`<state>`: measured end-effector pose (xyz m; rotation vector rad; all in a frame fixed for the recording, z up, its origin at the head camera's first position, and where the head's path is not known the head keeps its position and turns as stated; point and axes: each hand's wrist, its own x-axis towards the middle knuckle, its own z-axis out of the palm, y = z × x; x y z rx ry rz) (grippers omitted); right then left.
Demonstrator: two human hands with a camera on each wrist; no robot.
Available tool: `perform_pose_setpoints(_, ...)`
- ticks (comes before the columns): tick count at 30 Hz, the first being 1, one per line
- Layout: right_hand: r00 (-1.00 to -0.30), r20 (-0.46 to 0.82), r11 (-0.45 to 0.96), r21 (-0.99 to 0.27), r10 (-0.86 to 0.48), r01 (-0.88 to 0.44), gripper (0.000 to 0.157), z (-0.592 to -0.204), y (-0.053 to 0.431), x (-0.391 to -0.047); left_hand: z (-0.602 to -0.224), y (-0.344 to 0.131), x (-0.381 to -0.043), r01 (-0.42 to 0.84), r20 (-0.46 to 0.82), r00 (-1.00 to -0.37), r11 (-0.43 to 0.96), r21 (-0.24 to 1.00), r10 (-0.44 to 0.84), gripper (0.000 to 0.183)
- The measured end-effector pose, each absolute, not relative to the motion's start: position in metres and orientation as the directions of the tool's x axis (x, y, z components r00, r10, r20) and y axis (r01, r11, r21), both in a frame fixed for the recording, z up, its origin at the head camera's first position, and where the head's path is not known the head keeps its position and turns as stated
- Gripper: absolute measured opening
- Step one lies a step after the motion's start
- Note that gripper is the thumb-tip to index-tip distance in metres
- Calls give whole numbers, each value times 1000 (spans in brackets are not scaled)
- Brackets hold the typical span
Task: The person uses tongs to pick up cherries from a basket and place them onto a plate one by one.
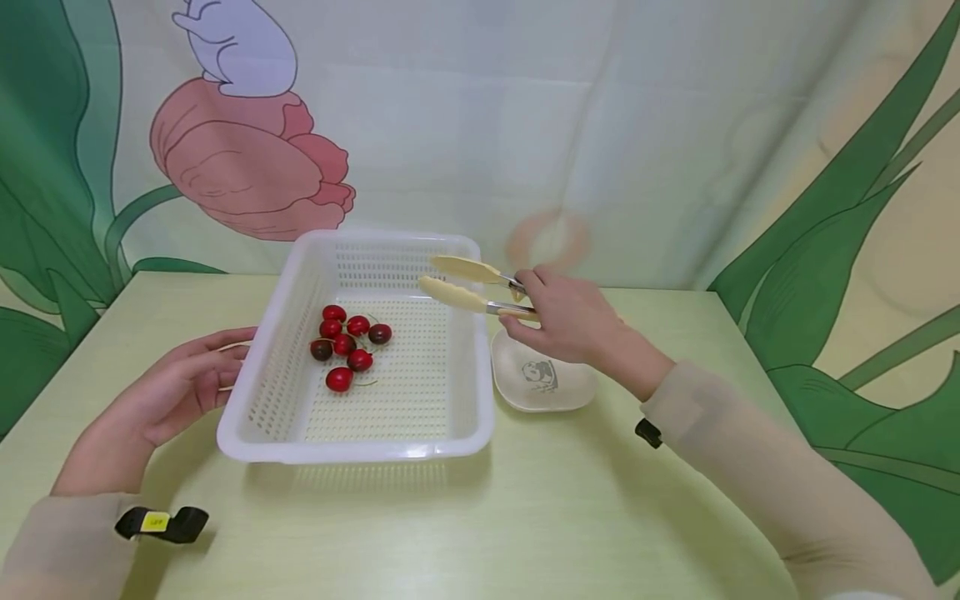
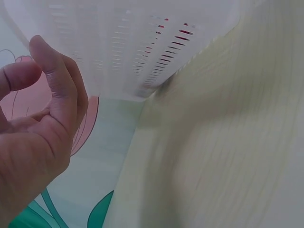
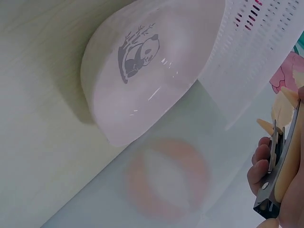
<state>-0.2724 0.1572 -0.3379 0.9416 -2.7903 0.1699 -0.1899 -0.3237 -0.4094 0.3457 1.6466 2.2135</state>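
Several red cherries (image 1: 343, 344) lie in the left half of a white plastic basket (image 1: 420, 450) with slotted walls. My right hand (image 1: 566, 321) grips a pair of tongs (image 1: 457, 293) with cream tips and metal arms. Those tips stand apart above the basket's right side, with nothing between them. In the right wrist view the fingers curl round the tongs' handle (image 3: 270, 190). My left hand (image 1: 187, 379) is beside the basket's left wall, fingers loosely bent; in the left wrist view the hand (image 2: 52, 109) is near the wall, and I cannot tell whether it touches.
A small white dish (image 1: 543, 387) with a panda print stands just right of the basket, below my right hand. The pale green table (image 1: 570, 517) reaches back to a printed curtain (image 1: 525, 125) with flowers and leaves.
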Motion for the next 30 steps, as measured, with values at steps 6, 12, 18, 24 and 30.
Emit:
perform_pose_setpoints(6, -759, 222, 775, -24, -612, -631, 48, -338, 150, -273, -412, -324, -190, -145, 6, -892, -300, 943, 451, 38)
perform_pose_setpoints(12, -743, 204, 756, -19, -638, -654, 50, -338, 141, -274, -414, -324, -189, -145, 20, -889, -324, 935, 457, 39)
perform_pose_setpoints(18, -725, 178, 732, -39, -665, -681, 53, -339, 132, -274, -415, -324, -190, -159, 8, -895, -335, 929, 447, 40)
perform_pose_setpoints(24, -704, 180, 709, -43, -687, -704, 51, -342, 124, -275, -415, -325, -190, -167, -10, -901, -325, 931, 434, 39)
perform_pose_setpoints(30, -657, 229, 684, 59, -718, -727, 51, -348, 120, -277, -414, -325, -188, -172, -15, -899, -323, 931, 437, 39)
